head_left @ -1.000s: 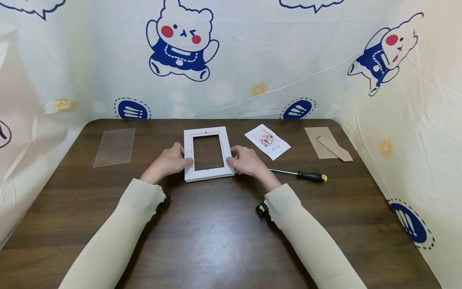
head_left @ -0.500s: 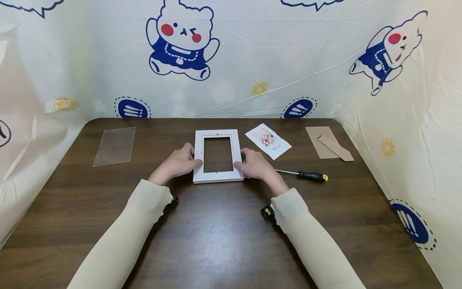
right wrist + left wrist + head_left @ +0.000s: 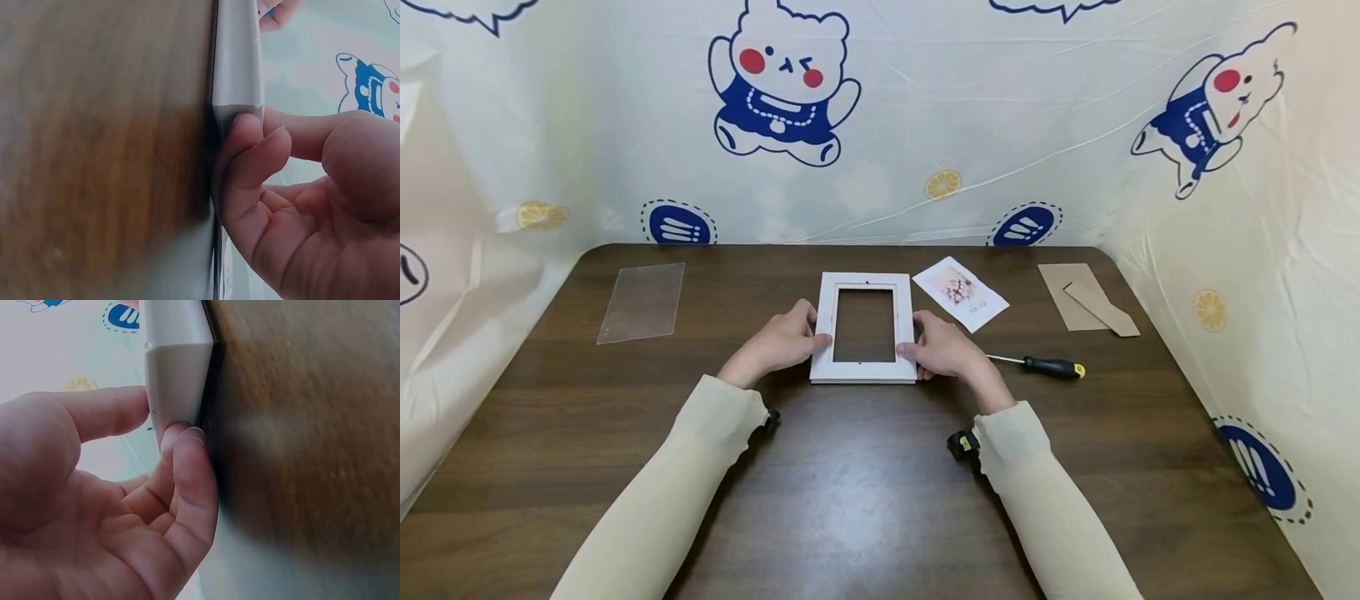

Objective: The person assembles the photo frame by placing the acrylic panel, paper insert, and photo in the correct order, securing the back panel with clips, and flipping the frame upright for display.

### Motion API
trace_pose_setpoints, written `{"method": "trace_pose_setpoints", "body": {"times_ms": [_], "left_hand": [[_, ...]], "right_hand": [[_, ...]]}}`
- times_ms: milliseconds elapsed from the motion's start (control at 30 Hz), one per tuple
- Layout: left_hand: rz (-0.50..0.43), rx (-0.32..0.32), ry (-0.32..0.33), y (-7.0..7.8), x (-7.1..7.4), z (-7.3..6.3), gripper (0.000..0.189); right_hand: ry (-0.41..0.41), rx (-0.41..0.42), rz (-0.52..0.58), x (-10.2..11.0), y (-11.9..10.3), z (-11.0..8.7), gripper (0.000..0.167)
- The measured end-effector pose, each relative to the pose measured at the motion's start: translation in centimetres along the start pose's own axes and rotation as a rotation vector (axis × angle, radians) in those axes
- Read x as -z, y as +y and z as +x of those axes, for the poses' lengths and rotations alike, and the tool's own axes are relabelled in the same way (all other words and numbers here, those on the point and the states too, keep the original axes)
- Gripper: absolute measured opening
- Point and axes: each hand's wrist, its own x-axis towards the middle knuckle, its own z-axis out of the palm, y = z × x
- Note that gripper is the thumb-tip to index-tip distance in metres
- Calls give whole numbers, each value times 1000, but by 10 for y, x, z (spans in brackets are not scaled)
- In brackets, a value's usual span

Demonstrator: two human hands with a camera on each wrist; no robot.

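My left hand [image 3: 781,337] pinches the left side of the white, hollow rectangular frame [image 3: 865,373], its long axis running away from me over the brown wooden desk [image 3: 857,500], and my right hand [image 3: 946,345] pinches the frame's right side.

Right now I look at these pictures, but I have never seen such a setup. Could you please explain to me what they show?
No machine here: these are a person's bare hands. The wide picture comes from a camera worn on the head, looking forward and down; the two close ones come from small cameras on the wrists. The left hand and right hand grip a white frame at its opposite sides. On the brown table, a clear sheet lies to the left; to the right are a printed card, a screwdriver and a tan board with a narrow strip partly over it.
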Motion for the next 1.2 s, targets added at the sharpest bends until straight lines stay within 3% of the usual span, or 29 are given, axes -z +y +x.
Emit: {"method": "trace_pose_setpoints", "body": {"times_ms": [333, 500, 667, 900, 1033, 1200], "left_hand": [[8, -8, -16, -2, 3, 1, 47], [19, 11, 49, -15, 18, -2, 49], [39, 87, 140, -40, 52, -12, 56], [109, 236, 229, -88, 102, -29, 73], [188, 291, 256, -116, 122, -37, 84], [208, 381, 256, -144, 138, -49, 101]], "right_hand": [[11, -44, 28, 1, 2, -3, 72], [9, -51, 44, 0, 2, -4, 71], [8, -54, 49, -1, 1, -4, 72], [12, -55, 42, -1, 1, -3, 71], [15, -51, 44, -1, 1, -3, 70], [11, -51, 38, -1, 1, -4, 70]]}}
